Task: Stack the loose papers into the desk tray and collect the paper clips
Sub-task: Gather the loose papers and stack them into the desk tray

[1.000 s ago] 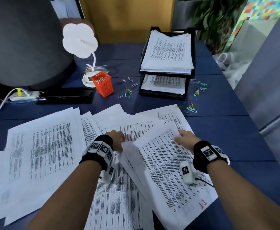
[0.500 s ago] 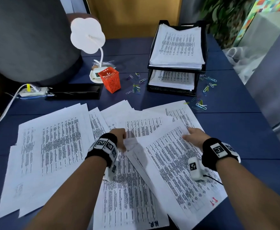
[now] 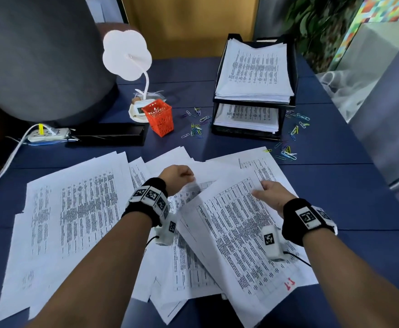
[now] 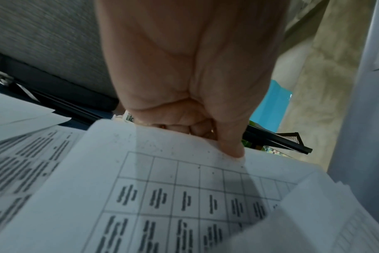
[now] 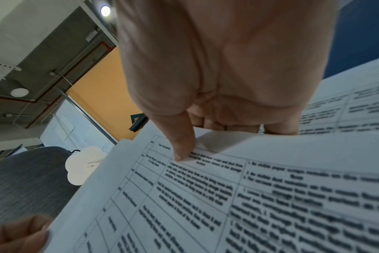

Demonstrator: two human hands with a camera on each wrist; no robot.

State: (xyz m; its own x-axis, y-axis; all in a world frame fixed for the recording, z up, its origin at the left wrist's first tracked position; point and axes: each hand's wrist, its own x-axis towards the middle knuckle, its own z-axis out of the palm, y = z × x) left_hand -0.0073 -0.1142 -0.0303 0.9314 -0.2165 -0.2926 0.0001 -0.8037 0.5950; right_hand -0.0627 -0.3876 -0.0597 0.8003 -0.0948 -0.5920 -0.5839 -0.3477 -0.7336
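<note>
Gripping printed sheets: left hand (image 3: 178, 177) and right hand (image 3: 270, 194) each pinch one over the blue desk (image 3: 324, 185); desk tray (image 3: 290, 67) stacked, paper clips (image 3: 195, 129) scattered nearby.

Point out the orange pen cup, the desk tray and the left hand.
orange pen cup (image 3: 160, 119), head view, front mesh wall.
desk tray (image 3: 245, 134), head view, lower front rim.
left hand (image 3: 176, 177), head view, back of the hand.

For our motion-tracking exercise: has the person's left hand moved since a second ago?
Yes. In the head view the left hand, pinching a sheet, now sits nearer the orange cup, further from the person.
</note>
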